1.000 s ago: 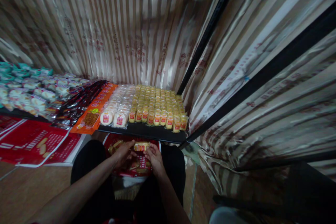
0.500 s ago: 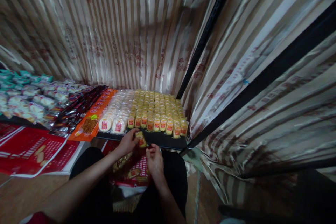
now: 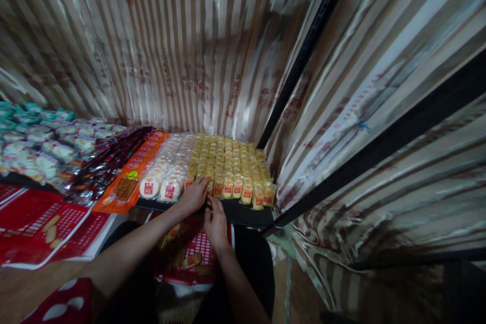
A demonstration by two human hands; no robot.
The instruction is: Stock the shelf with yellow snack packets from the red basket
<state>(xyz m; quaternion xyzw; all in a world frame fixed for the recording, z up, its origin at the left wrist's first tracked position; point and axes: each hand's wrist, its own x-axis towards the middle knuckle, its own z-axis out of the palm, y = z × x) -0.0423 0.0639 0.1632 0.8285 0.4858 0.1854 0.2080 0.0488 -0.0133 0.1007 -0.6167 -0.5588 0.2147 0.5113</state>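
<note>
My left hand (image 3: 195, 196) reaches to the front row of small yellow snack packets (image 3: 228, 189) on the black shelf. Its fingers close on a snack packet (image 3: 210, 184) in that row, mostly hidden behind them. Just below and to the right, my right hand (image 3: 216, 223) has its fingers stretched toward the same packet's lower edge; nothing shows in its grasp. Across my lap lies a red printed bag (image 3: 205, 243) with a few loose yellow packets (image 3: 192, 260) on it.
Left of the yellow packets stand round white packets (image 3: 170, 190), an orange bag (image 3: 123, 190), dark shiny packets (image 3: 102, 167) and white-and-teal packets (image 3: 49, 147). Red printed sheets (image 3: 41, 225) hang at left. Black frame bars (image 3: 304, 55) and striped curtains (image 3: 190, 50) bound the shelf.
My left hand has moved forward and up from above my lap to the front row, carrying the yellow packet. The right hand has followed slightly forward and left. The view has shifted a little.
</note>
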